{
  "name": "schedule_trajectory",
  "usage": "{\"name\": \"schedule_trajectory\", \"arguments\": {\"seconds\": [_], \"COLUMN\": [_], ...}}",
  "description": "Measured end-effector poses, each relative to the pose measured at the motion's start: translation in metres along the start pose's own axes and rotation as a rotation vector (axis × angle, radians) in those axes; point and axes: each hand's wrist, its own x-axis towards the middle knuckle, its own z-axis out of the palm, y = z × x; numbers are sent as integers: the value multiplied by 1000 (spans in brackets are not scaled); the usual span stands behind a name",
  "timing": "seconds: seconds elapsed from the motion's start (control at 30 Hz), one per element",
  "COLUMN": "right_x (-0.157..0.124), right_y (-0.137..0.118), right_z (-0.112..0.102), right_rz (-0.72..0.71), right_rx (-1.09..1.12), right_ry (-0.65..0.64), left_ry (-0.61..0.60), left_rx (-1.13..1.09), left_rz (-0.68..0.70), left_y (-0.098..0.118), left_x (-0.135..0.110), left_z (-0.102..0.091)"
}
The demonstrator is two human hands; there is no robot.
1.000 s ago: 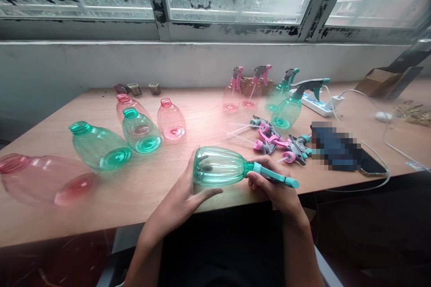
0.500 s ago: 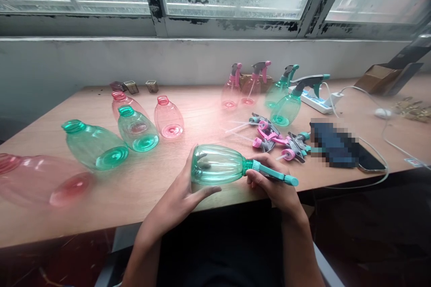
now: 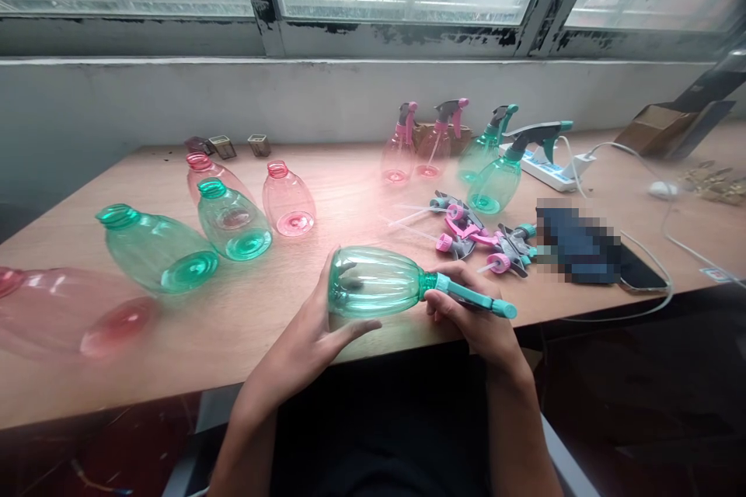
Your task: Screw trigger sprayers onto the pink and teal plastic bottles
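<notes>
Gripping green bottle [image 3: 373,281] in left hand [image 3: 315,338], sprayer [image 3: 475,297] in right hand [image 3: 481,324]; counting four topped bottles [image 3: 495,185], five open bottles [image 3: 288,198] pending.

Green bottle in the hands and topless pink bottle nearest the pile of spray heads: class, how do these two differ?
Pose: the green bottle is held tipped on its side; the pink bottle stands on its base on the table.
Top: the green bottle has a turquoise spray head at its neck; the pink bottle's neck is bare.
Shared: both are see-through and narrow-necked.
</notes>
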Motion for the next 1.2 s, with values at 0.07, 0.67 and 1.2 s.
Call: {"name": "schedule_trajectory", "arguments": {"seconds": [0.07,0.67,1.2], "right_x": [0,0,1], "right_y": [0,1,4], "right_z": [0,1,-2], "right_rz": [4,23,-27], "right_rx": [2,10,13], "right_ry": [0,26,7], "left_ry": [1,10,12], "left_rx": [3,22,45], "left_rz": [-1,-26,-14], "left_y": [1,0,1], "left_x": [0,-1,1], "left_z": [0,0,1]}}
